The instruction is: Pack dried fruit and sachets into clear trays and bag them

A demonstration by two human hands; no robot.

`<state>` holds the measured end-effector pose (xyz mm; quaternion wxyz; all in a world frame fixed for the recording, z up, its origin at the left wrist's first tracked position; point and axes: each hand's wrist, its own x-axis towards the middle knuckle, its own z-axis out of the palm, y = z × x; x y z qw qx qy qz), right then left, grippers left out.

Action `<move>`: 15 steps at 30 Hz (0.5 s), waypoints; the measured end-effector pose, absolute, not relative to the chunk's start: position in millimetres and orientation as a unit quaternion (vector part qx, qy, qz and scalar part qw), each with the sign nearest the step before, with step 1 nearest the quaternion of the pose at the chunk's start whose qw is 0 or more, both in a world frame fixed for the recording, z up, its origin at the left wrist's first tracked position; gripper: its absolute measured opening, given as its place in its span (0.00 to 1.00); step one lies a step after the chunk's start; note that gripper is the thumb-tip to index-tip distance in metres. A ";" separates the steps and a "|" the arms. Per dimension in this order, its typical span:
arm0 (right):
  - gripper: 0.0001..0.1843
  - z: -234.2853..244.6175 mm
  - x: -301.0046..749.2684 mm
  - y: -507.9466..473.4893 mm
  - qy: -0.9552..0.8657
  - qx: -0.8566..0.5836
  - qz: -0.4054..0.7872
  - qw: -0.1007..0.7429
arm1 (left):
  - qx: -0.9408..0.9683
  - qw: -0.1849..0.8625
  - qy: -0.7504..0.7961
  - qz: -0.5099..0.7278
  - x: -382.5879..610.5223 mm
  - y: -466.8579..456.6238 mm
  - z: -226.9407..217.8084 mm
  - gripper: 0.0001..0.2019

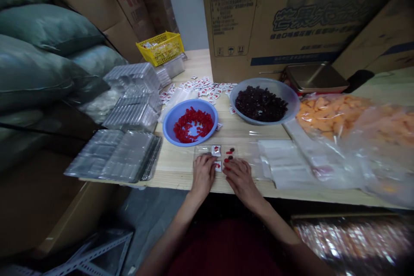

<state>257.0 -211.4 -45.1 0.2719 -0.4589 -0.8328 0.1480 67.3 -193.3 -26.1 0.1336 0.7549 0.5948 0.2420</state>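
A shallow clear plastic tray (202, 150) lies near the table's front edge. White sachets with red print (216, 151) sit in its middle, one above another. Right of them are small red pieces and dark round pieces (232, 150). My left hand (203, 174) rests over the tray's left part, fingers bent together, fingertips at the lower sachet (217, 166); what they grip, if anything, is hidden. My right hand (241, 177) has curled fingers at the lower red piece (227, 160). Beyond the hands stands a blue bowl (168, 131) of red pieces (194, 123).
A pale bowl (293, 103) holds dark pieces. Stacked clear trays (129, 151) stand left, below a yellow basket (164, 51). Loose sachets (208, 88) lie at the back. White sheets (284, 164) and bagged orange pieces (333, 114) are right; a large carton (236, 21) stands behind.
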 end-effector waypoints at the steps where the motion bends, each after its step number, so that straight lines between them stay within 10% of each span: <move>1: 0.16 -46.3 256.4 -211.4 -0.833 -0.459 0.144 0.272 | 0.766 0.142 0.579 0.240 67.5 -192.5 -28.0 0.14; 15: 0.15 -52.5 255.2 -217.3 -0.827 -0.467 0.125 0.288 | 0.781 0.155 0.576 0.186 51.2 -187.5 -13.5 0.13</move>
